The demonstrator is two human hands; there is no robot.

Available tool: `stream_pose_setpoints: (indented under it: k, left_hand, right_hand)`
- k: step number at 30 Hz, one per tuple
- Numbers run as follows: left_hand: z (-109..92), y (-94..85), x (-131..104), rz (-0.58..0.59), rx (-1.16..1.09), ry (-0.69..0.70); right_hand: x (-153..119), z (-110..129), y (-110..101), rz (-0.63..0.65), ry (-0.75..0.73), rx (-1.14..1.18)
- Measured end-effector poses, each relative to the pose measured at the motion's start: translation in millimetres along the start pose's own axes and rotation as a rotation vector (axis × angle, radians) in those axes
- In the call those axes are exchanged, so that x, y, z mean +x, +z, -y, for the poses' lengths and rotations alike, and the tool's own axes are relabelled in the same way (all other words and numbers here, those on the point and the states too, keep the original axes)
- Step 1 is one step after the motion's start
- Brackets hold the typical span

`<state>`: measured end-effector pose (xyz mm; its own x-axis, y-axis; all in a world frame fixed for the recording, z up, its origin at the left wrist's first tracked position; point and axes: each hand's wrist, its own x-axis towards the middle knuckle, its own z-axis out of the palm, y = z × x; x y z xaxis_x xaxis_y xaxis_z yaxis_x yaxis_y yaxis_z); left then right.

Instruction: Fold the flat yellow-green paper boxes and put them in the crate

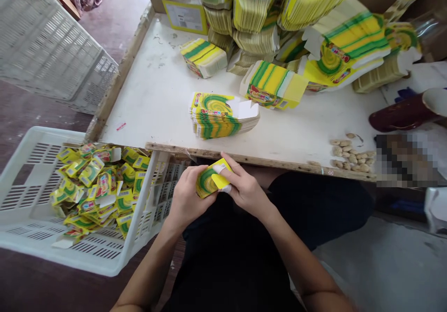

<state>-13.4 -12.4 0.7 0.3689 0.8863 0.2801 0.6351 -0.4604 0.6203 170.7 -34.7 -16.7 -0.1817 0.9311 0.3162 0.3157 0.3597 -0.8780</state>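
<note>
Just over the table's front edge, both hands grip one small yellow-and-green carton. My left hand wraps round its left side, thumb below and fingers along the top. My right hand is closed at the other end, where a yellow flap and white inner flaps stand out; its index finger points up past the carton. Beyond the hands lies a stack of flat, unfolded cartons with white flaps to the right. In the white plastic crate at the left is a heap of made-up cartons.
More bundles of flat cartons are piled at the table's back. Peanuts and a dark red mug lie at the right. Stacked white crates stand at the far left. A raised wooden strip edges the table.
</note>
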Motion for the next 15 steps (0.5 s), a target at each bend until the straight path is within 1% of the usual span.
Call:
stream_pose_setpoints:
  k: [2,6,9,11,13,15]
  left_hand:
    - [-1,-3.9,3,0.021,-0.012,-0.003]
    - [-2,-10.1,12,0.089,-0.017,-0.004]
    - [-1,-13.4,17,0.095,0.028,0.029]
    - [-1,-13.7,19,0.095,0.045,0.039]
    - [-3,-11.7,19,0.100,0.030,0.024]
    - [-3,-8.4,18,0.096,0.006,-0.002]
  right_hand:
    - [1,-2,-5,0.070,-0.002,-0.029]
    - [6,-2,-16,0.146,-0.007,-0.029]
    - [11,-1,-22,0.142,0.026,-0.011]
    - [12,-1,-22,0.143,0.059,0.040]
    - [13,-1,-17,0.146,0.085,0.126]
    - [12,-1,-8,0.093,0.121,0.183]
